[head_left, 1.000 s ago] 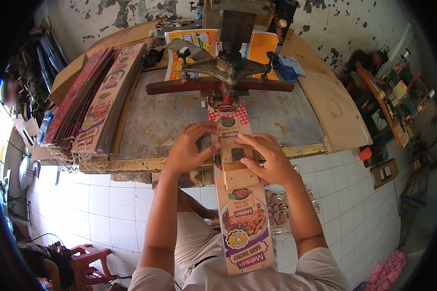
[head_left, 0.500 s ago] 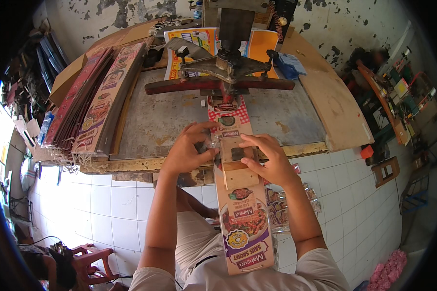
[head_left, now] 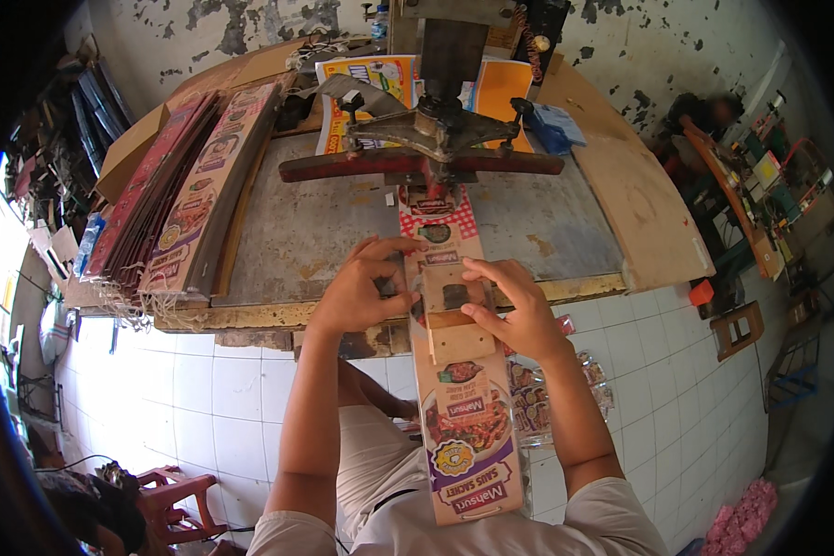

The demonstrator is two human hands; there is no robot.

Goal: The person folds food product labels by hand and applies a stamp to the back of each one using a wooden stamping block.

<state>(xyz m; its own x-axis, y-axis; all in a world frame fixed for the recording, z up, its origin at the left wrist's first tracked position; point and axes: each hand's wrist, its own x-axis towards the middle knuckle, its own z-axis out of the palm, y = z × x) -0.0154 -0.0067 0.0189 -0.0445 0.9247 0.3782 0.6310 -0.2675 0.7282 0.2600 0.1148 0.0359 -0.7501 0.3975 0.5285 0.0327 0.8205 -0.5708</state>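
Note:
A long printed cardboard strip (head_left: 463,431) runs from beneath the press head down over the table edge to my lap. On it lies a flat wooden block (head_left: 463,346) with small holes and a dark square patch. My right hand (head_left: 514,306) grips the block's right side, thumb and index finger resting on its top. At the strip's left edge is my left hand (head_left: 371,283), its fingers bent and the index fingertip reaching onto the print. What lies between its thumb and curled fingers is hidden. Directly beyond hangs the press head with a wide red-edged crossbar (head_left: 426,165).
Stacks of printed cardboard strips (head_left: 208,185) lie on the table's left side. Colourful printed sheets (head_left: 366,79) and a blue packet (head_left: 554,127) sit behind the press. Clear-wrapped packets (head_left: 533,403) rest on the tiled floor. A red stool (head_left: 171,505) stands lower left.
The clear plastic glint by my left fingertips no longer shows, and those fingers have shifted slightly. My right hand stays on the wooden block; the strip and press look unchanged.

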